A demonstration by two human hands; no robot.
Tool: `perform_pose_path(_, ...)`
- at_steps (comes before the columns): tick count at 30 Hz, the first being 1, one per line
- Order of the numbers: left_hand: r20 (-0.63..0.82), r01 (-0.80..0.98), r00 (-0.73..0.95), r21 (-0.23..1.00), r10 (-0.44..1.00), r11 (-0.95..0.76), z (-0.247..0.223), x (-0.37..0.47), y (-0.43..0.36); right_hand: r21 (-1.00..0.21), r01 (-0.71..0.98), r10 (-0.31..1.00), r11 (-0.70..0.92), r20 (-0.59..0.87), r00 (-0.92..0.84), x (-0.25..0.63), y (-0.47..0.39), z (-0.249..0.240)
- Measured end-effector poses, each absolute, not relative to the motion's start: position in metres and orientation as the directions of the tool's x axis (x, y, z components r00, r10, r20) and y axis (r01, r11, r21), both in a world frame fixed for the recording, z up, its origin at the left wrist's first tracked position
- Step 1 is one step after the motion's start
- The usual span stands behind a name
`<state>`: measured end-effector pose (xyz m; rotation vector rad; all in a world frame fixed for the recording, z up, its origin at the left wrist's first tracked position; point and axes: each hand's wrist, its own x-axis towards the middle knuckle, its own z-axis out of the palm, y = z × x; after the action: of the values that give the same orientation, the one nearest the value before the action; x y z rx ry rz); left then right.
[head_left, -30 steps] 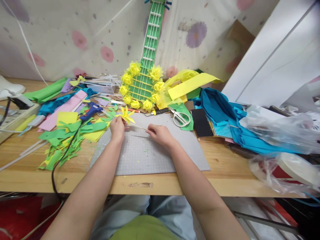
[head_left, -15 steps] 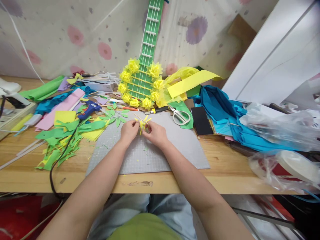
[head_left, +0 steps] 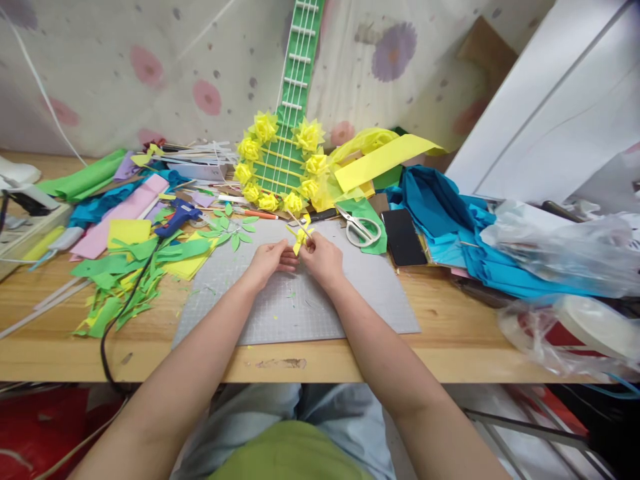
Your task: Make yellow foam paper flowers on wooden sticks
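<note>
Above the grey mat (head_left: 295, 313), my right hand (head_left: 323, 261) pinches one yellow flower (head_left: 301, 239) and one thin stick (head_left: 295, 219); my left hand (head_left: 270, 263), loosely spread, is beside them. Beyond the mat, nine yellow blooms (head_left: 309, 135) ring one green guitar (head_left: 301, 65).

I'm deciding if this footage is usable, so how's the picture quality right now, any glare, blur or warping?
Head view only: light even and fairly soft; wide-angle look, forearms stretched large toward the bottom; yellow flower small, its petal edges hard to make out; pale highlights on the plastic bag; scissors readable.
</note>
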<state>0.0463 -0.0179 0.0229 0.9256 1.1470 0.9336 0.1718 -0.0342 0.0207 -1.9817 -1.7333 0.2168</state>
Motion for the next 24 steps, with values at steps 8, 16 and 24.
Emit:
perform_pose_path(8,-0.239,-0.099,0.124,0.963,0.963,0.251,0.018,0.044,-0.016,-0.407,0.908,0.971,-0.097,0.162,0.176,0.174,-0.032,0.018)
perform_pose_path(16,0.138,0.296,0.208,0.935,0.968,-0.197,0.006,0.038,-0.016,-0.394,0.911,0.976,-0.122,0.119,0.182,0.178,-0.029,0.017)
perform_pose_path(24,0.187,0.437,0.048,0.880,0.981,-0.189,0.011,0.039,-0.018,-0.422,0.906,0.986,0.005,0.156,0.067,0.178,-0.030,0.017)
